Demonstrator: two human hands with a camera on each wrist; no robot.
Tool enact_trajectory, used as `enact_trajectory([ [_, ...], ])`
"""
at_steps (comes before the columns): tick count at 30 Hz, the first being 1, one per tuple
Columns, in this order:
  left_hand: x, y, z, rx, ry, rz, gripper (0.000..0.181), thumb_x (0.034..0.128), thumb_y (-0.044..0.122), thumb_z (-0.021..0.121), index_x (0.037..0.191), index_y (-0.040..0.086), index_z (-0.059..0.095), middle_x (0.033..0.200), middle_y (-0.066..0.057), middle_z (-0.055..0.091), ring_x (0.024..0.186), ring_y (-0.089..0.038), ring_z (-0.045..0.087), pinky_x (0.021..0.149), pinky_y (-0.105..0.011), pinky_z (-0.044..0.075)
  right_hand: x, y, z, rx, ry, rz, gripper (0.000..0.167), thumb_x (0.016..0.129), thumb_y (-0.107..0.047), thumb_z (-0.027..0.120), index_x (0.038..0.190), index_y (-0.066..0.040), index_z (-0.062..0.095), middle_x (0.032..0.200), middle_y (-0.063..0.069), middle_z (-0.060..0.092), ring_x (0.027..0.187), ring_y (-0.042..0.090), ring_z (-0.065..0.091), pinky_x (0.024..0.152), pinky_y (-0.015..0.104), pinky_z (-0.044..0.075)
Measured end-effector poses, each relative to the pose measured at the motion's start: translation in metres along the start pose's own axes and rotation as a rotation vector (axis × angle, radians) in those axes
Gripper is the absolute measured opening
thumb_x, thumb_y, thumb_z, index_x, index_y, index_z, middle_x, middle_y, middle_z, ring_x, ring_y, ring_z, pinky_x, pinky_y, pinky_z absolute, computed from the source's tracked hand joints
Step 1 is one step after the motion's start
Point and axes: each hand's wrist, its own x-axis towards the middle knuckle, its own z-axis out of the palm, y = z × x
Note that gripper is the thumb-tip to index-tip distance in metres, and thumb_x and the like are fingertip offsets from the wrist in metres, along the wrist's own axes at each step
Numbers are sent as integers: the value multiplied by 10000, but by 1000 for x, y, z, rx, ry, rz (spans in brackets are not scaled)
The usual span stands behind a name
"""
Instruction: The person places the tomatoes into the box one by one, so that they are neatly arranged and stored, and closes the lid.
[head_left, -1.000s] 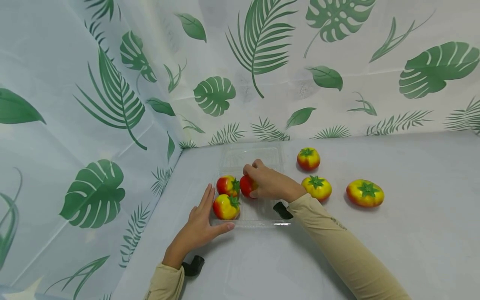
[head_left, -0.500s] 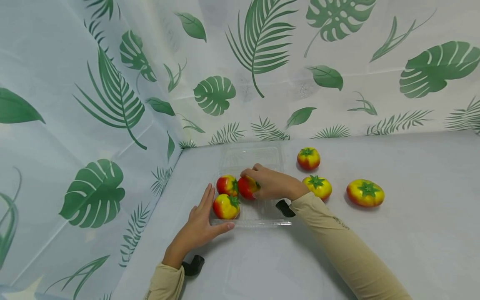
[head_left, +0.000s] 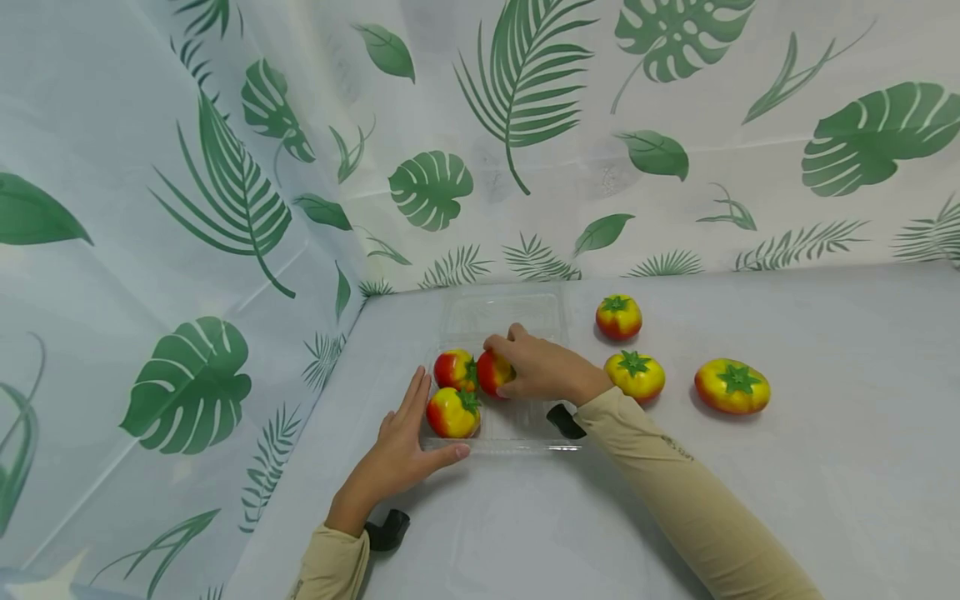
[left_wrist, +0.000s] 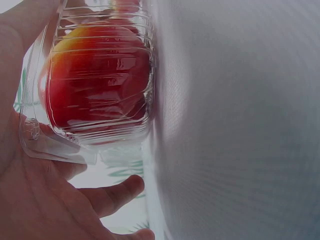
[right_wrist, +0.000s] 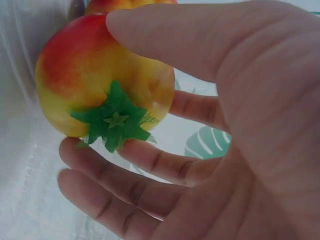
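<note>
A clear plastic container holds two red-yellow fruits on its left side, one behind and one in front. My right hand grips a third fruit inside it, beside the rear one. In the right wrist view the thumb and fingers lie round this fruit, its green leafy top showing. My left hand rests with extended fingers along the container's left front corner. The left wrist view shows a fruit through the clear wall, next to that hand.
Three more fruits stand on the white table right of the container: one at the back, one partly behind my right wrist, one farther right. The container's clear lid lies folded back toward the leaf-patterned curtain.
The fruit in my right hand has shifted and turned slightly among the frames, staying beside the rear left fruit. My left hand has kept its place at the container.
</note>
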Motion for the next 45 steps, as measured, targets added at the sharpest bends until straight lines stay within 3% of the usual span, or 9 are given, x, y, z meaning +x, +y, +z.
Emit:
enact_trajectory([
  [8, 1, 2, 1, 3, 1, -8, 1244, 896, 630, 782, 1732, 122, 13, 1799, -27, -69, 1628, -369, 143, 1223, -747, 27, -3, -3, -1, -22, 41, 10, 604, 950, -227, 838, 1478, -134, 561, 1311, 217, 545, 1003, 329, 659, 917, 475, 617],
  [20, 0, 3, 3, -8, 1, -4, 1245, 901, 620, 781, 1728, 97, 11, 1797, -33, -75, 1631, -368, 124, 1220, -751, 14, -7, -4, -4, 16, 3, 9, 708, 939, -222, 857, 1547, -98, 515, 1349, 228, 531, 1090, 322, 653, 975, 463, 597],
  [31, -1, 4, 4, -20, 1, -7, 1225, 916, 592, 784, 1730, 108, 6, 1796, -19, -87, 1630, -368, 128, 1223, -745, 0, -10, 0, -13, 41, -14, 47, 734, 960, -260, 835, 1586, -115, 480, 1400, 236, 496, 1077, 298, 657, 981, 459, 595],
  [40, 0, 1, 4, -17, 10, 4, 1209, 922, 563, 795, 1730, 95, 27, 1799, -35, -66, 1627, -371, 138, 1213, -762, 13, -18, 7, -22, 104, 44, 19, 678, 1019, -346, 754, 1583, -93, 477, 1436, 235, 496, 1121, 340, 644, 1013, 493, 574],
  [45, 1, -1, 2, -5, 11, -11, 1220, 911, 593, 791, 1733, 113, 26, 1799, -37, -64, 1629, -374, 131, 1214, -758, 8, -21, 7, -30, 137, 69, 47, 666, 1030, -351, 740, 1592, -113, 474, 1506, 226, 465, 1225, 377, 628, 1039, 510, 558],
])
